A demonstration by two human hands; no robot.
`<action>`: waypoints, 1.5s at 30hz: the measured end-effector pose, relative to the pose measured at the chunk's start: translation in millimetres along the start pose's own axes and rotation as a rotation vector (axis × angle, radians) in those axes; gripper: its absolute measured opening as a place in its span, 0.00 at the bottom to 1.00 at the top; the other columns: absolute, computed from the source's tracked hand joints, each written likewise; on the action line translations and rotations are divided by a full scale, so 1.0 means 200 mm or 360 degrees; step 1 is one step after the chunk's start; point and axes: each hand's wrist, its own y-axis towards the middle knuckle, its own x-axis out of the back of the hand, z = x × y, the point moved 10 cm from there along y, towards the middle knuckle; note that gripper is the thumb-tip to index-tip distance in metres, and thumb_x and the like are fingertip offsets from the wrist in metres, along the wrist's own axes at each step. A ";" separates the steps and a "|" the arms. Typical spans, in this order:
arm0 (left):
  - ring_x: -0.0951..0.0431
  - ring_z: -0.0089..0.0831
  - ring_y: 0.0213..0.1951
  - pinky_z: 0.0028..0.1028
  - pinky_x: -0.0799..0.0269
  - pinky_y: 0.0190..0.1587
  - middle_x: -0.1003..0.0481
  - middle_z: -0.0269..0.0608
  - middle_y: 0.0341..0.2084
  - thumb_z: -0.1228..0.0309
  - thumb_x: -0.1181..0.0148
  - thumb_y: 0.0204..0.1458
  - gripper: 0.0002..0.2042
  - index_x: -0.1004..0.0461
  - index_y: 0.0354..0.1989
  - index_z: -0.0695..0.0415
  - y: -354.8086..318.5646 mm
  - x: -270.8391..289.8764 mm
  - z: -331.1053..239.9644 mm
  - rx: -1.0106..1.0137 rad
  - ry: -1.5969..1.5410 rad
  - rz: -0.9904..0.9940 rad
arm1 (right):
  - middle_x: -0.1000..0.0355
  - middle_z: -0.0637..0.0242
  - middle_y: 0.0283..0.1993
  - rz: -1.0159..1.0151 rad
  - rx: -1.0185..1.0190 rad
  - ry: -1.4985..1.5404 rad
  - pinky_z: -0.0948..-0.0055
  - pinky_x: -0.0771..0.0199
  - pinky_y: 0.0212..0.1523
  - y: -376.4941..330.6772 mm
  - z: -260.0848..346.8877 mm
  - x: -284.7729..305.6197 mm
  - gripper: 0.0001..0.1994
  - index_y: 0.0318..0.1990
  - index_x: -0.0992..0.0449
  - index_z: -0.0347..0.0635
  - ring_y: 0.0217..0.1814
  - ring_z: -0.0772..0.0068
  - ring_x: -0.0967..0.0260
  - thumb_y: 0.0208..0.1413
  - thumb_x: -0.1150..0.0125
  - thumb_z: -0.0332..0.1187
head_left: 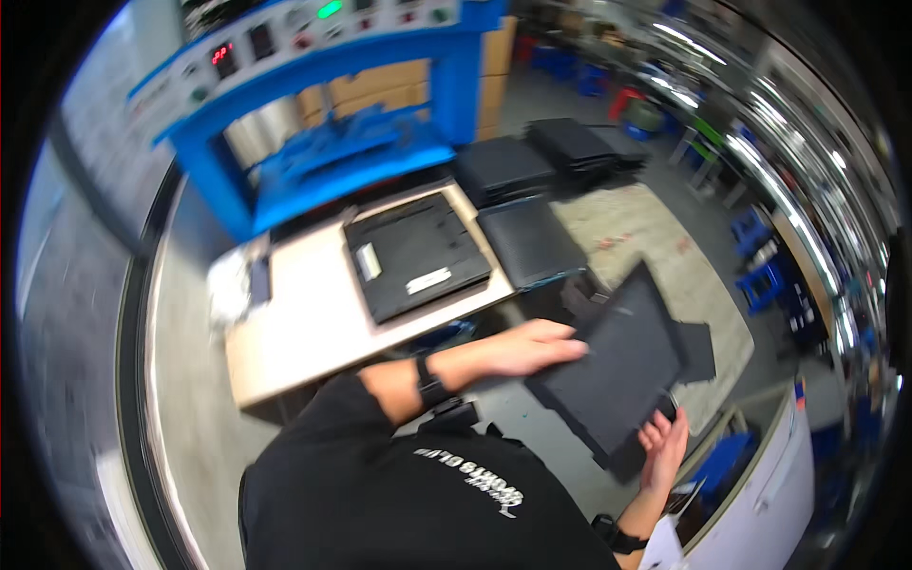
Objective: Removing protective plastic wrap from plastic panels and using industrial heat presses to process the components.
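Observation:
A black flat panel [622, 356] with notched edges is held tilted in front of me, between my two hands. My left hand [537, 350] grips its left edge, fingers partly hidden by the sheet. At the lower right edge my right hand [662, 442] has its fingers bent around the panel. A dark flap [698, 351] shows behind the panel's right side; whether it belongs to it I cannot tell. On the pale worktable [304, 328] to the left lies a black rectangular mould [415, 255] with two white labels, apart from both hands.
A blue press [351, 166] with a control panel stands behind the worktable. Stacks of black sheets [503, 166] sit right of it, beside a beige board [627, 223]. At lower right is a white-sided cart [765, 475]. A plastic bag [231, 290] lies at the table's left edge.

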 end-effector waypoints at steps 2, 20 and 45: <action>0.29 0.21 0.34 0.26 0.32 0.37 0.25 0.35 0.30 0.56 0.50 0.60 0.20 0.27 0.38 0.65 0.03 -0.09 0.00 -0.0109 0.0057 0.0070 | 0.31 0.63 0.51 0.0337 -0.0155 0.0556 0.73 0.29 0.48 0.01 -0.12 0.04 0.20 0.59 0.38 0.38 0.47 0.72 0.32 0.64 0.52 0.40; 0.40 0.15 0.27 0.23 0.39 0.30 0.38 0.23 0.22 0.61 0.50 0.61 0.14 0.34 0.27 0.56 0.18 0.49 0.18 -0.0263 -0.0380 -0.0647 | 0.35 0.58 0.58 0.0232 0.0038 -0.0004 0.66 0.38 0.59 0.25 0.06 -0.42 0.23 0.61 0.42 0.33 0.57 0.66 0.36 0.61 0.51 0.31; 0.26 0.29 0.47 0.29 0.35 0.53 0.25 0.47 0.42 0.72 0.47 0.55 0.27 0.46 0.62 0.64 0.81 0.27 0.03 -0.0132 -0.0722 0.0368 | 0.35 0.57 0.58 -0.0682 0.0466 0.0058 0.75 0.36 0.56 0.02 0.43 -0.30 0.27 0.62 0.43 0.29 0.55 0.72 0.34 0.53 0.50 0.24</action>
